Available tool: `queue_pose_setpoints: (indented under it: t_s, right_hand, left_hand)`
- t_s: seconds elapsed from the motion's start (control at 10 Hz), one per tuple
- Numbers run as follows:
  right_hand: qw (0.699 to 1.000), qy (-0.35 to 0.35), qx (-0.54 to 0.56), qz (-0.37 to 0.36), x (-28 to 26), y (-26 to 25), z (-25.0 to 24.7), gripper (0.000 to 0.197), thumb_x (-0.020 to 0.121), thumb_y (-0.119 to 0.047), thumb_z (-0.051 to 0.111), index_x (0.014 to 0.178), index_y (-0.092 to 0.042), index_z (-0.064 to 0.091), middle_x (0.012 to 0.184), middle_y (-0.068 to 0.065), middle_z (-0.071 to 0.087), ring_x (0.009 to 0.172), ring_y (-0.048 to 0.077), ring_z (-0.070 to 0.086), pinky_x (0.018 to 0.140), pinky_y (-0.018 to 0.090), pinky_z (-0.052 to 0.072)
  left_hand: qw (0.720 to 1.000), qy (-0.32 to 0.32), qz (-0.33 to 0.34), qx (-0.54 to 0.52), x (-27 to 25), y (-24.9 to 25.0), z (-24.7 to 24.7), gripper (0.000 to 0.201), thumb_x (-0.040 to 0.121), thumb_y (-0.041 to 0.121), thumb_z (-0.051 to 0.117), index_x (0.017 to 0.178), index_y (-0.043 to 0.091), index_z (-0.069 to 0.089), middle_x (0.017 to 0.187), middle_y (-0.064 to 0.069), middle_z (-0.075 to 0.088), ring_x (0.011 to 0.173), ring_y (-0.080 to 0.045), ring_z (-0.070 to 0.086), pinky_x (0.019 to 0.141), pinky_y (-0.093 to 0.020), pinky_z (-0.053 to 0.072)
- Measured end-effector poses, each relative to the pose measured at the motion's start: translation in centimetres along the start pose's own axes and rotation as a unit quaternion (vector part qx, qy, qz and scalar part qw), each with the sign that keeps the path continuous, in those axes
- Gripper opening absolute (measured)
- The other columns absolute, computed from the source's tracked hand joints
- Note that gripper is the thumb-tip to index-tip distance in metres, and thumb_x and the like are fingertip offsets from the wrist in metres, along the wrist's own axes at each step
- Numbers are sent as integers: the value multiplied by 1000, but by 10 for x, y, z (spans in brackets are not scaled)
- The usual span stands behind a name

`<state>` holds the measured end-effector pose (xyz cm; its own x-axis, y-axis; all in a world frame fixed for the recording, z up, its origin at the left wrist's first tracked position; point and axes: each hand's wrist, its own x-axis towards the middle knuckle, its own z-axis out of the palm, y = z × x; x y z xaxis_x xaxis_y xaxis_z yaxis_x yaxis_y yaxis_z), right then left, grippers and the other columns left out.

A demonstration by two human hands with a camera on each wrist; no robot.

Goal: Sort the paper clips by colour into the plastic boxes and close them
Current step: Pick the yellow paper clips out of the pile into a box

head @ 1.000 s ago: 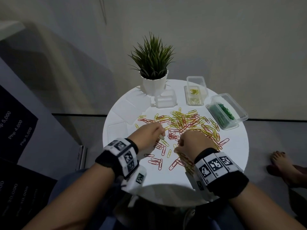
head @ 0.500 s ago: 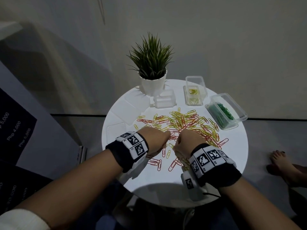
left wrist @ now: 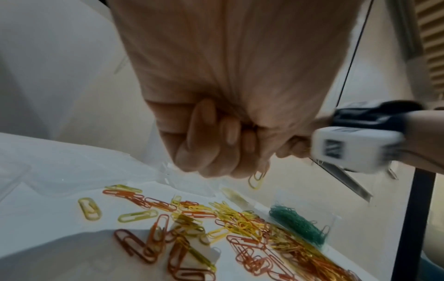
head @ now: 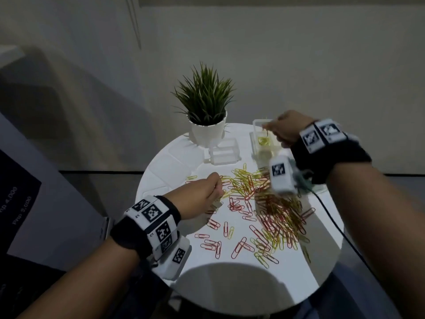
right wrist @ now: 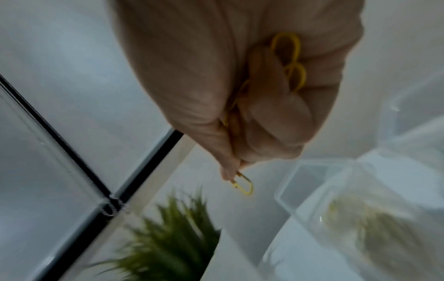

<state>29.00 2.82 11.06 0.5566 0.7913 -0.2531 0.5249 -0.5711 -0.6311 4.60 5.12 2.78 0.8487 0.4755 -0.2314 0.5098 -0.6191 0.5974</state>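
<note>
Red and yellow paper clips (head: 264, 203) lie heaped and scattered on a round white table (head: 287, 284). My right hand (head: 269, 131) hangs above the open clear box of yellow clips (head: 264, 143) at the back right. It pinches yellow paper clips (right wrist: 242, 184), with more tucked in its curled fingers (right wrist: 276, 114). My left hand (head: 215, 192) is a fist at the pile's left edge, and a yellow clip (left wrist: 257, 178) hangs from it. The pile (left wrist: 240, 222) lies under that fist. The box of green clips (left wrist: 298, 224) shows only in the left wrist view.
An empty clear box (head: 224, 154) stands in front of a potted plant (head: 207, 111) at the back of the table. Clear lids (head: 165, 166) lie flat on the table's left side. A black cable (head: 331, 217) trails from my right wrist across the right edge.
My right hand has left the pile and gone up and back to the right, over the yellow box, with yellow clips. The left hand stays fisted at the pile's left edge.
</note>
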Motion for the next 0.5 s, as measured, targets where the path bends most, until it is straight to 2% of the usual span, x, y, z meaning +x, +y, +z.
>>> queue_pose_setpoints:
  t_s: [0.1,0.2,0.3,0.4,0.5]
  right_hand:
    - [997,17,-77,16,37,-2,-10,14,85,-27,67,81,-13,68,86,3,72,78,15,69,56,16,43]
    - [988,6,-152,11,38,-7,-3,25,90,-21,59,113,-14,66,117,2,66,104,21,64,62,18,44]
    - [993,-15,-112,14,44,-13,14,33,90,-20,58,121,-9,61,128,11,60,110,25,60,80,29,54]
    - [999,-2,-22,30,64,-3,15,40,93,-13,50,131,-2,51,132,17,54,120,31,55,97,40,48]
    - [997,20,63,48,77,11,5,39,91,-10,52,129,-1,53,128,16,58,112,27,61,76,29,54]
  left_hand:
    - [1000,-7,0,-6,1,-4,0,16,104,28,31,94,18,38,74,7,49,67,-10,44,69,-34,41]
    - [1000,-9,9,13,-1,-7,1,16,104,29,30,91,21,36,73,8,48,63,-4,42,64,-32,36]
    - [1000,-11,13,21,0,-6,-6,15,104,28,31,90,23,34,75,6,50,63,-4,43,62,-29,35]
    - [998,-8,23,55,15,6,-20,15,103,25,33,93,14,37,73,-2,50,63,-17,43,62,-36,35]
    - [994,18,22,108,53,28,-40,18,103,25,35,96,8,36,67,-3,43,64,-24,40,58,-35,28]
